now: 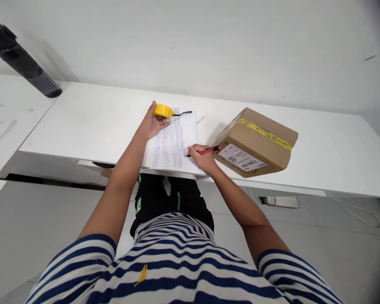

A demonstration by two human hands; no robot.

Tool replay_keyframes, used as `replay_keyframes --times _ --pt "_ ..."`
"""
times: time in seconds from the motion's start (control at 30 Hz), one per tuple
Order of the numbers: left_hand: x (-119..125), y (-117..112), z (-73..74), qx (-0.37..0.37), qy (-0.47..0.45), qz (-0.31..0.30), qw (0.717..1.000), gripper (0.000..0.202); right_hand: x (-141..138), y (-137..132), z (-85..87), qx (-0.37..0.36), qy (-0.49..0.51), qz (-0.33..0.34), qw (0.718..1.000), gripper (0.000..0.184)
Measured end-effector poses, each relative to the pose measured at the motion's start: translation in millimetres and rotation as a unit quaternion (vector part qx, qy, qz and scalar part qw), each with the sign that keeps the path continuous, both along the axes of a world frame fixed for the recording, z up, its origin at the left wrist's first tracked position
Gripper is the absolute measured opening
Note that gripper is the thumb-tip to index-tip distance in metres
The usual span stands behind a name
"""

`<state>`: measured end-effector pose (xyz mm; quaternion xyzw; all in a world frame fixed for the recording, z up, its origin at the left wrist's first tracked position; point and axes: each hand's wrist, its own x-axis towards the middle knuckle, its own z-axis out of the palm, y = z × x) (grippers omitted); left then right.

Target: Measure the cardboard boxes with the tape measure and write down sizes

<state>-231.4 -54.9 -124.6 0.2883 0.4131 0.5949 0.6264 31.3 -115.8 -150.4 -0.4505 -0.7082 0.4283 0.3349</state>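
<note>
My left hand (152, 123) grips a yellow tape measure (164, 110) with a black strap, held just over the top left corner of a printed paper sheet (174, 141). My right hand (202, 158) is closed round a red pen (205, 150), its tip down on the sheet's right side. The sheet lies on the white table (82, 126) near its front edge. A cardboard box (256, 141) with yellow tape and a shipping label sits just right of my right hand, one corner raised.
A black cylindrical object (19, 57) slants in at the top left above the table. A white wall (209, 42) runs behind the table. A second white surface (6, 114) adjoins on the left. Cables and a white power strip (280, 202) lie on the floor under the table.
</note>
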Motion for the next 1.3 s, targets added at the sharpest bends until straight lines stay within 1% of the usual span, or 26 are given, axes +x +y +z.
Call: replay_keyframes --times 0.13,0.3,0.5,0.7,1.0,1.3 --pt "-0.1 0.6 -1.1 0.006 -0.010 -0.001 1.000 0.080 0.1 -0.5 -0.1 0.014 0.003 -0.012 1.000 0.048" --pt "2.5 -0.6 2.4 -0.003 -0.001 0.005 1.000 0.075 0.7 -0.6 -0.6 0.003 -0.005 0.003 1.000 0.047" --pt "3.2 -0.8 2.3 -0.004 -0.002 0.006 1.000 0.075 1.8 -0.8 -1.2 0.017 -0.009 0.005 1.000 0.048" --pt "1.8 1.6 -1.3 -0.004 -0.002 0.007 1.000 0.074 1.7 -3.5 -0.1 0.038 0.000 -0.016 0.999 0.048" --pt "1.5 1.8 -3.1 0.006 -0.008 0.005 1.000 0.079 1.5 -2.1 -1.6 0.034 -0.016 -0.020 0.999 0.048" --pt "2.0 1.9 -2.8 0.003 -0.011 0.005 1.000 0.079 1.8 -3.2 -2.8 0.052 0.004 -0.025 0.998 0.050"
